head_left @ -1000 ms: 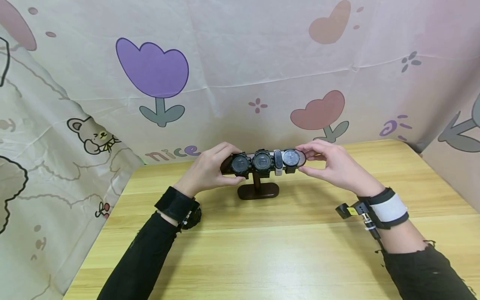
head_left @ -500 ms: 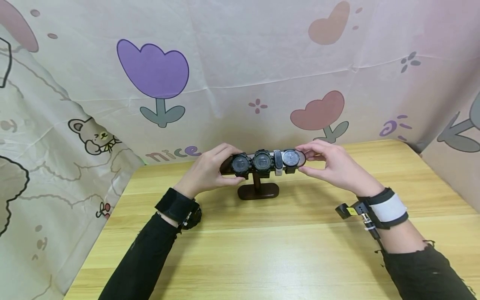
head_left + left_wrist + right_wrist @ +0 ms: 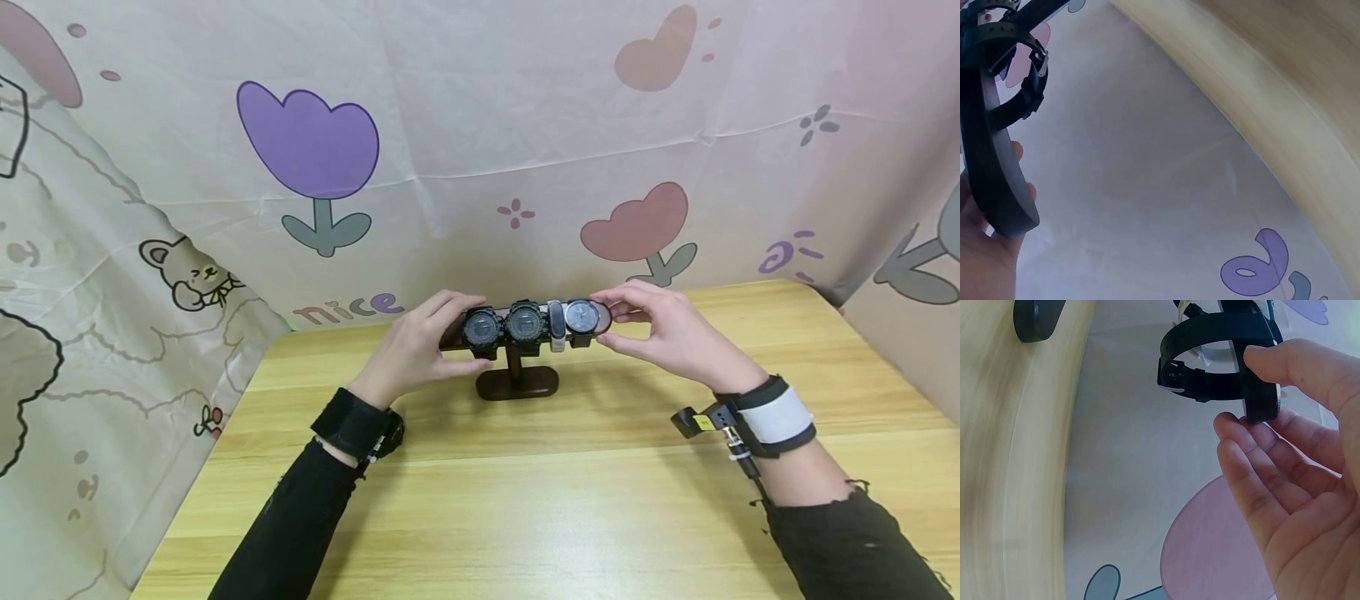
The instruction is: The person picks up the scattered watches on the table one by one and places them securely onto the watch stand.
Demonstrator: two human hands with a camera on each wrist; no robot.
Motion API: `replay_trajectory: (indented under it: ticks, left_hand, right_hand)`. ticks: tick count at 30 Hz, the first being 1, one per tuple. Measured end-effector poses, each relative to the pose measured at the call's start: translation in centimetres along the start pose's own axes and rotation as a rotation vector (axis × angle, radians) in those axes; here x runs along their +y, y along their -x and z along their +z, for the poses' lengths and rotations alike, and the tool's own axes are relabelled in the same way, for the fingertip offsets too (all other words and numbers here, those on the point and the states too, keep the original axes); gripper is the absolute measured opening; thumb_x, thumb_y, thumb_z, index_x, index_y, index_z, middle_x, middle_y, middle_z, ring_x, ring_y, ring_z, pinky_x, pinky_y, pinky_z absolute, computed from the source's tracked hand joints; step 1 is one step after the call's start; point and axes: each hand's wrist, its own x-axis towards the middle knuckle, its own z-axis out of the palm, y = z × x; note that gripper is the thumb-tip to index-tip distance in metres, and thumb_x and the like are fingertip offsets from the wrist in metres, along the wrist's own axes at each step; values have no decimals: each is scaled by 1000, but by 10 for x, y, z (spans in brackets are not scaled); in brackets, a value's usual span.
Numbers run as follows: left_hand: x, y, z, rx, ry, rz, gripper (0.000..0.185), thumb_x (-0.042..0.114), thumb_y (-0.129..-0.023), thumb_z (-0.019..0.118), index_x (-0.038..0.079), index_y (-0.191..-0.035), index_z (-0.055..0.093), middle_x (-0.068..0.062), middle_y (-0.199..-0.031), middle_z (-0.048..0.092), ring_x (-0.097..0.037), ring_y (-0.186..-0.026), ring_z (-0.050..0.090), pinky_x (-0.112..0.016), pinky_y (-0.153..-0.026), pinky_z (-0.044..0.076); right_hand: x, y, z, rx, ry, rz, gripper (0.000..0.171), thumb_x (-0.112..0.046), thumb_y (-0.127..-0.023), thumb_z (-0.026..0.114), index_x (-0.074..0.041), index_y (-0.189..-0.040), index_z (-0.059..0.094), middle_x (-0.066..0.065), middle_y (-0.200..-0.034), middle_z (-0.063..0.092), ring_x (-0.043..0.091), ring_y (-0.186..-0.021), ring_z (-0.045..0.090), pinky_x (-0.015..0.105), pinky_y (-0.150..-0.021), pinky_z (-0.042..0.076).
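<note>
Holding either end of a dark brown T-shaped wooden watch stand, both hands sit at the level of its crossbar. The left hand wraps the bar's left end: fingers curled over the top, thumb underneath, just outside the chunky black round-faced digital watch at the row's left. In the left wrist view the bar end lies against that hand's fingertips, with black perforated straps looped above it.

The right hand closes on the opposite end — thumb and forefinger pinching the bar's rounded tip, remaining fingers loosely extended below. Directly inside this pinch sits the black-strapped watch with a pale grey round dial; its buckled strap hangs round the bar in the right wrist view.

Between the two grips, left to right: the first digital watch, a second black round-faced digital watch, a slim white fitness band, then the grey-dial watch, all touching or nearly so.

The stand's oval base rests on the light wooden table, below and midway between the hands — near the table's far edge. Behind hangs a cream cloth printed with tulips and bears. Both forearms wear black sleeves and wrist-strapped cameras.
</note>
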Motion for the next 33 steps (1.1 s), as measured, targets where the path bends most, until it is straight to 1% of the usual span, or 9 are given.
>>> replay_trajectory:
  ticks: [5,11,15,20,25,28,33]
  left_hand:
    - [1,4,-3,18,0,-10,86,42,-79,95,10,-150,58,-9,-140,65,-25,-123,68,-40,-103,60]
    - [3,13,-13,25,1,-63,89,41,-80,96,12,-153,56,-10,-143,63,-26,-129,65,-44,-108,58]
    - [5,20,-20,31,4,-95,89,41,-79,97,13,-153,56,-9,-144,62,-27,-131,64,-46,-109,57]
    - [6,31,-29,40,-6,-116,87,37,-79,97,13,-153,56,-9,-144,63,-28,-131,63,-48,-108,57]
    - [6,42,-36,48,-23,-150,87,37,-79,97,14,-153,56,-9,-142,64,-28,-127,65,-48,-105,58]
    - [6,49,-40,46,-23,-179,88,36,-79,97,13,-153,57,-9,-144,64,-29,-129,65,-50,-107,58]
    - [7,62,-50,46,-41,-218,89,35,-76,98,11,-152,57,-9,-145,64,-31,-133,64,-53,-108,56]
  right_hand:
    - [0,0,0,5,3,-2,49,-11,-91,87,-11,-137,70,2,-119,73,20,-107,75,44,-99,61]
    - [0,0,0,4,1,-3,49,-10,-91,86,-10,-137,70,3,-119,73,21,-106,75,43,-99,60]
    - [0,0,0,2,-3,-1,49,-10,-90,86,-9,-137,70,4,-119,73,21,-106,75,43,-99,60]
    - [-1,0,-1,1,-5,-2,49,-9,-90,86,-8,-137,69,5,-120,73,22,-107,75,44,-100,60]
    - [-1,0,-1,0,20,-2,49,-12,-91,86,-10,-137,70,3,-119,72,21,-108,74,43,-99,60]
    - [-2,1,-2,0,39,-8,49,-13,-91,86,-11,-137,70,2,-119,72,21,-109,73,44,-98,60]
    - [-4,2,-4,3,69,-19,50,-16,-91,87,-13,-138,70,1,-119,73,22,-111,72,38,-95,60]
